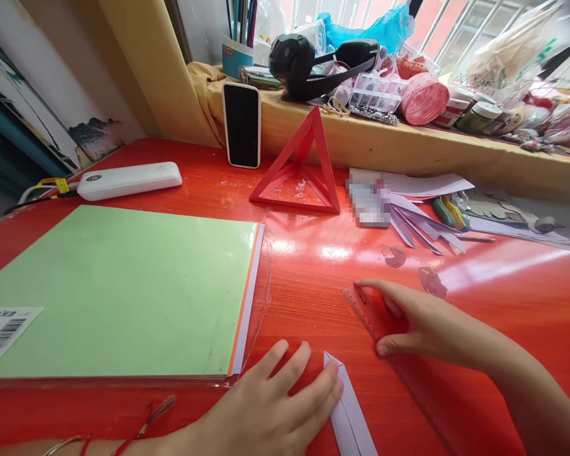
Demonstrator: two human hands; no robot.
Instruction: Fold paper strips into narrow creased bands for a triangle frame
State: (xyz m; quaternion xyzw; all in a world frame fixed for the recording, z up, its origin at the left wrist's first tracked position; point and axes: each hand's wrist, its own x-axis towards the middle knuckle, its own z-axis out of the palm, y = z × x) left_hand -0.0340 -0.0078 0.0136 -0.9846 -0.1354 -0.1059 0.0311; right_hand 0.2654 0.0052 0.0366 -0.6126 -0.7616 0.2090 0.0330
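My left hand [289, 399] lies on the table with its fingers spread. Its outer fingertips rest on a pale lavender folded paper strip [349, 411], which has a pointed far end and dark lines along it. To the right, my right hand [422, 323] grips a clear ruler [368, 313] lying on the red table, index finger near the far end and thumb at the edge. The ruler runs toward the near edge of the view, partly hidden by the hand and hard to see against the red. A gap of bare table separates strip and ruler.
Left of my hands is a pack of green paper [137, 291] in a clear sleeve. Behind stand a red paper pyramid frame [330, 171], a phone [242, 126] and a white power bank [130, 180]. Lavender paper scraps [415, 218] and pliers [449, 212] lie back right, below a cluttered sill.
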